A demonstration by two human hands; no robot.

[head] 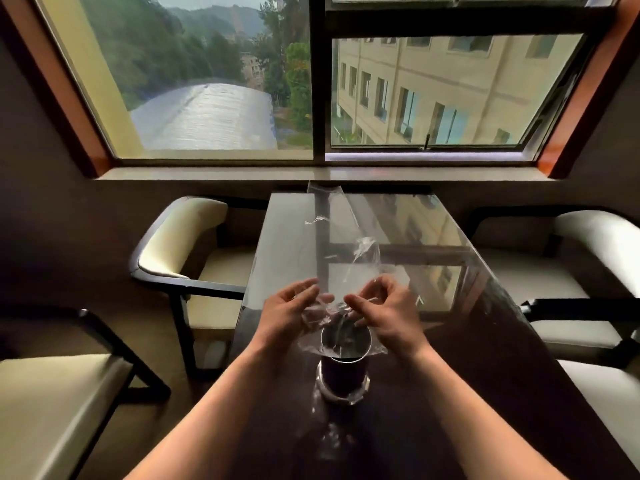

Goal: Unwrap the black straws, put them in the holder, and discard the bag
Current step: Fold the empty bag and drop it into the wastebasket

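Observation:
A dark cylindrical holder (343, 377) with a shiny rim stands on the glossy dark table (485, 341) in front of me. Just above its mouth I hold a long clear plastic bag (341, 237) that rises upright toward the window. My left hand (287, 313) pinches the bag's lower left side. On the lower right side my right hand (388, 313) pinches it too. The bag's crumpled bottom end drapes over the holder's rim. Dark shapes show inside the holder's mouth; I cannot tell whether they are straws.
Cream-cushioned chairs with dark frames flank the table: one at the left (187, 251), another nearer at lower left (52, 393), and seating at the right (571, 265). A window sill (311, 173) runs behind the table's far edge.

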